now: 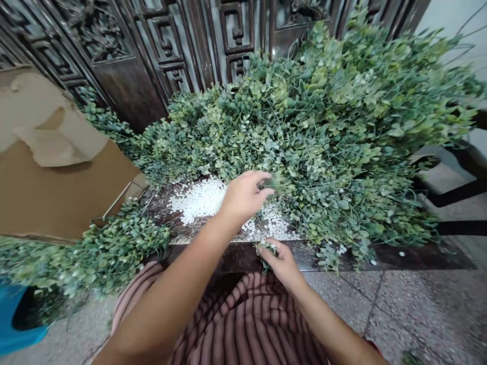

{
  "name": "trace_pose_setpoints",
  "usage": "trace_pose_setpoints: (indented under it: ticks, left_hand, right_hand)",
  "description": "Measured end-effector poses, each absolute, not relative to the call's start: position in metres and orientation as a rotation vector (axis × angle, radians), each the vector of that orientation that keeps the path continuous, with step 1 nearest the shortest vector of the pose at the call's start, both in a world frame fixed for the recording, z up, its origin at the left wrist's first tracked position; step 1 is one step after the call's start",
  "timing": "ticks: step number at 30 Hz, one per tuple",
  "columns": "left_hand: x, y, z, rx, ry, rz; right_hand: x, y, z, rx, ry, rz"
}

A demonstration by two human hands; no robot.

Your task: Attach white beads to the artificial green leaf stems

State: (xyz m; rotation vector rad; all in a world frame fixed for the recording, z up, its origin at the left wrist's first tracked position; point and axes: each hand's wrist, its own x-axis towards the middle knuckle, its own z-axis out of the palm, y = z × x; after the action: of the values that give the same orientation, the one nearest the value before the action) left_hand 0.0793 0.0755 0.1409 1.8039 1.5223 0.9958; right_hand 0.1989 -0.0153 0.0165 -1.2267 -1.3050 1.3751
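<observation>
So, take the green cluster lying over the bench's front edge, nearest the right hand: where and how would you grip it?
Probably pinch the lower tip of the cluster, coming from the person's side. It spreads over the front edge of the bench, apart from most of the heap behind, so that end looks easiest to reach. The right hand is nearest but holds a sprig.

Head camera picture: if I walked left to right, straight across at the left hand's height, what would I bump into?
Brown cardboard, white bits, left hand, leafy green heap, dark bar.
</observation>
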Motion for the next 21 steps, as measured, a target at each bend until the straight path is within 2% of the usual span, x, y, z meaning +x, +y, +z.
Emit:
trace_pose_setpoints:
  ticks: [3, 6, 14, 21]
  left_hand:
    - [0.110, 0.086, 0.155, 1.787, 1.312, 1.155]
    - [0.100, 0.090, 0.139, 1.799, 1.382, 1.186]
    - [-0.002, 0.041, 0.033, 1.736, 2.111, 0.522]
    - [0.004, 0.036, 0.012, 1.830, 2.174, 0.454]
  right_hand:
    - [0.200, -0.017, 0.015, -1.232, -1.231, 1.427]
    - [0.202, -0.017, 0.014, -1.239, -1.171, 1.466]
    - [0.203, -0.011, 0.015, -1.248, -1.158, 1.513]
    - [0.202, -0.009, 0.011, -1.263, -1.156, 1.499]
